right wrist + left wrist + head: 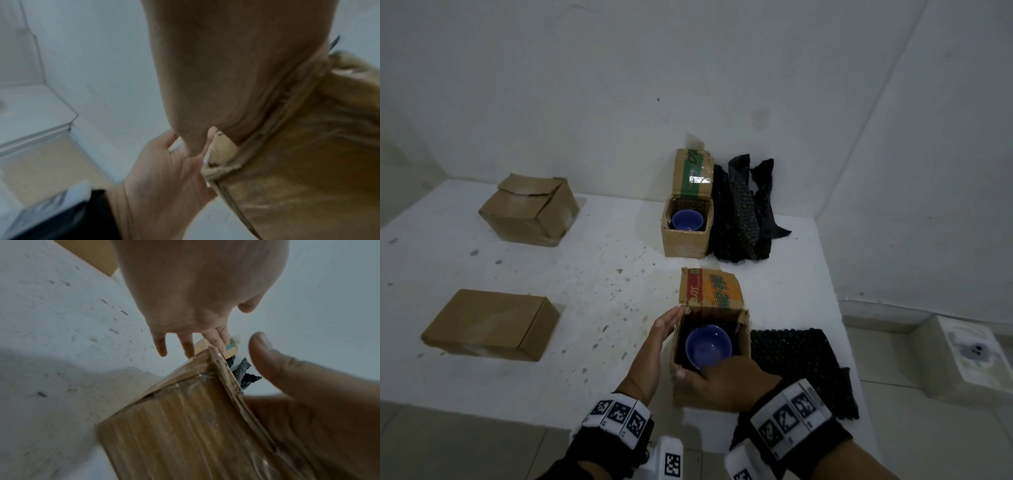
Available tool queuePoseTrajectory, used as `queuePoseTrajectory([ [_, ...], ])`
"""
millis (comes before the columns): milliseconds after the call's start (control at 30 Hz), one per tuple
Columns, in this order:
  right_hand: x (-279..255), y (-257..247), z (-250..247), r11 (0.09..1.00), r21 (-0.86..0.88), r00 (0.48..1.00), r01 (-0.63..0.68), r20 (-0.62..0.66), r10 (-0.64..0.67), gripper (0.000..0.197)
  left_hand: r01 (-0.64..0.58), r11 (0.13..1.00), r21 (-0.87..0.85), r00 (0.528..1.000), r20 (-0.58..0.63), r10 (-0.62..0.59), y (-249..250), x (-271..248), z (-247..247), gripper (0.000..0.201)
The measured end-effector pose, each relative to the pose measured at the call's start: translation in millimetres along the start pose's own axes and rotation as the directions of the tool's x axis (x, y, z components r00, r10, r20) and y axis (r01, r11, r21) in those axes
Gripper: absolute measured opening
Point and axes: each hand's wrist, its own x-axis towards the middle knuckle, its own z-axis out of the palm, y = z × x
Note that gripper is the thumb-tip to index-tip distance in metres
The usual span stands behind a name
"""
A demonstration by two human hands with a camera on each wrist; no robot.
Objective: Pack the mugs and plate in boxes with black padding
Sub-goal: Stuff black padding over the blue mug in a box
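Observation:
A blue mug (708, 345) sits in an open cardboard box (743, 337) lined with black padding near the table's front edge; its printed flap stands up behind. My left hand (667, 327) lies flat with straight fingers against the box's left wall (185, 426). My right hand (722, 382) grips the box's near wall, its thumb (261, 352) raised over the rim. Farther back, a second blue mug (687, 220) sits in another open box (683, 245). Sheets of black padding lie to the right of the near box (798, 359) and of the far box (743, 212). No plate shows.
Two closed cardboard boxes stand on the left of the white speckled table (592, 294), one at the back (530, 210) and one nearer (489, 323). The table's right edge runs just past the padding; tiled floor lies below, with a white object (972, 353) on it.

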Motion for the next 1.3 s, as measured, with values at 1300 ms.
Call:
queuePoseTrajectory([
  [1300,-66.9,115.0,-17.6,0.929,0.362,0.838,-0.079,-0.481,0.258,0.027,-0.516,0.449,0.729,0.849,0.368,0.379,19.9,-15.6,90.8,0.051],
])
